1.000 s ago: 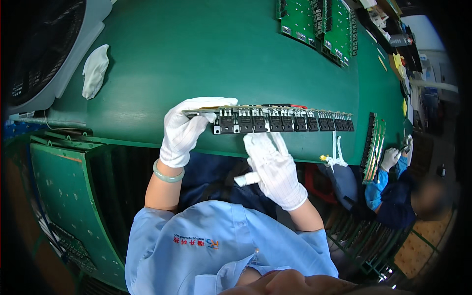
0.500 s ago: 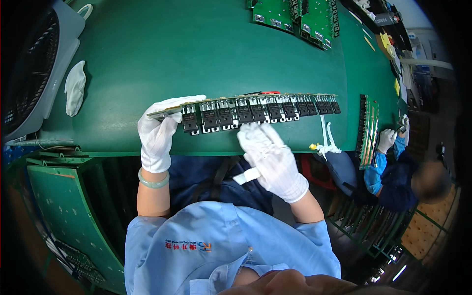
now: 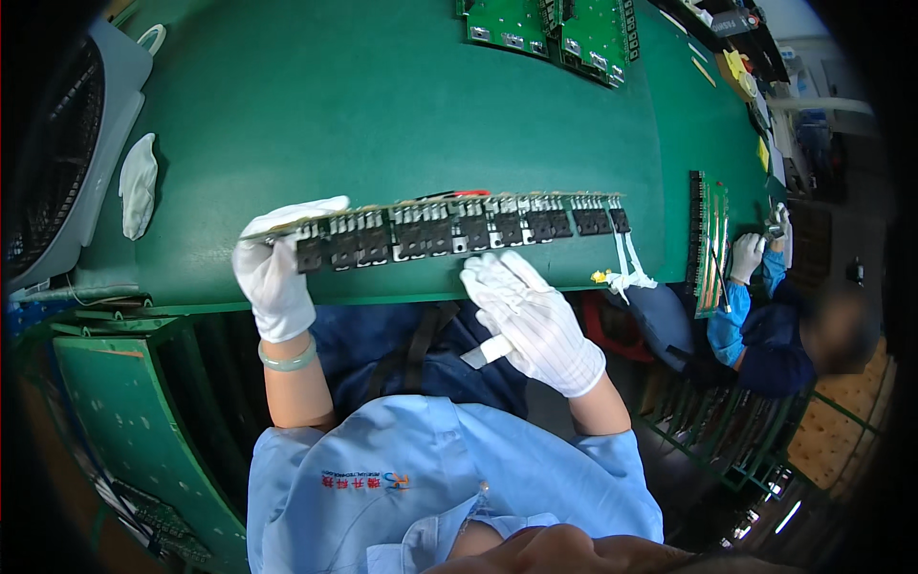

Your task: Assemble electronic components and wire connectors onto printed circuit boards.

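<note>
A long circuit board point(image 3: 414, 236) is held nearly edge-on above the green bench, with a row of black flat transistors with metal legs along the side toward me. My left hand point(image 3: 275, 287), in a white glove, grips its left end between thumb and fingers. My right hand point(image 3: 540, 330), also gloved in white, is just below the middle of the board, fingers stretched out and palm partly up. Whether its fingertips touch the transistors I cannot tell. A flat white strip point(image 3: 486, 352) sticks out from the right glove on its left side. Something red shows behind the board's far edge.
Green circuit boards point(image 3: 521, 33) lie at the far side of the bench. A crumpled white glove point(image 3: 139, 187) rests at left beside a grey fan point(image 3: 105, 124). White strips point(image 3: 626, 273) hang at the bench edge. At right, a co-worker's gloved hand point(image 3: 748, 256) is beside another board point(image 3: 710, 244).
The board has moved left with my left hand, and its left end has dipped slightly. My right hand stays in about the same place, now below a different stretch of transistors.
</note>
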`<state>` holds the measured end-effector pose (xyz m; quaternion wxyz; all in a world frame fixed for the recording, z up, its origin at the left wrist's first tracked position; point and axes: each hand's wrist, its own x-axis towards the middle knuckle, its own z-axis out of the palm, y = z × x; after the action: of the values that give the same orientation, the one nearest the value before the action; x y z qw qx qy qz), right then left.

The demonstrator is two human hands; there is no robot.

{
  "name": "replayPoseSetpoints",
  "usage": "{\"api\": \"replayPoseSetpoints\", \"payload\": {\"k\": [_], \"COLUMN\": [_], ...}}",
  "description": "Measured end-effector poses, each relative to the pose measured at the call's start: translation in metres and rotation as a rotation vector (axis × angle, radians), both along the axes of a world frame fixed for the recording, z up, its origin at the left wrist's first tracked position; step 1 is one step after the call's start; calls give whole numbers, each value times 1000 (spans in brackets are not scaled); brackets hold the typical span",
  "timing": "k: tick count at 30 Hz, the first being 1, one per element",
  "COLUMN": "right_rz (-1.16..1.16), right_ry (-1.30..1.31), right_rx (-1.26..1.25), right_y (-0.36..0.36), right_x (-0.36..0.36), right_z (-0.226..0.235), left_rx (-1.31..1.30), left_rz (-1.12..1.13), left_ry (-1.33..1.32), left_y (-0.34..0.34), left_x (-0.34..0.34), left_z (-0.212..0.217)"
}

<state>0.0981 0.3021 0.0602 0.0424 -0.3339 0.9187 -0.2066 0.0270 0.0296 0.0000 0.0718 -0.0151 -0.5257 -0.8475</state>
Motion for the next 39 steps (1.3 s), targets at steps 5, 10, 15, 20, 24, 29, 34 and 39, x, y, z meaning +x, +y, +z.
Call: {"api": "replayPoseSetpoints", "payload": {"k": [5,10,15,20,24,29,34,39], "right_rz": [-138,-168,-136,-136,-220,-209,-781,-1108], "right_ry": [88,61,10,88,100,9,-102,-82], "right_rx": [77,241,235,43,185,122,-678,-778], "right_y": [3,-1,-2,18,24,33,37,29], "right_x": [6,10,6,5,8,6,26,48], "right_z": [2,-11,-10,5,-9,-16,-19,-35], "left_rx": [-98,-108,-126,-123,-116,-22,28,120], "left_rz": [-75,-85,-46,-51,-71,-50,-17,-86], "left_ry": [168,211,202,228,221,177,142,191], "left_y": [-16,-13,-14,-22,-18,-20,-33,-27], "left_x": [-3,-7,-4,-4,-6,-7,-5,-8], "left_z": [-1,-4,-2,-14,-10,-12,-28,-25]}}
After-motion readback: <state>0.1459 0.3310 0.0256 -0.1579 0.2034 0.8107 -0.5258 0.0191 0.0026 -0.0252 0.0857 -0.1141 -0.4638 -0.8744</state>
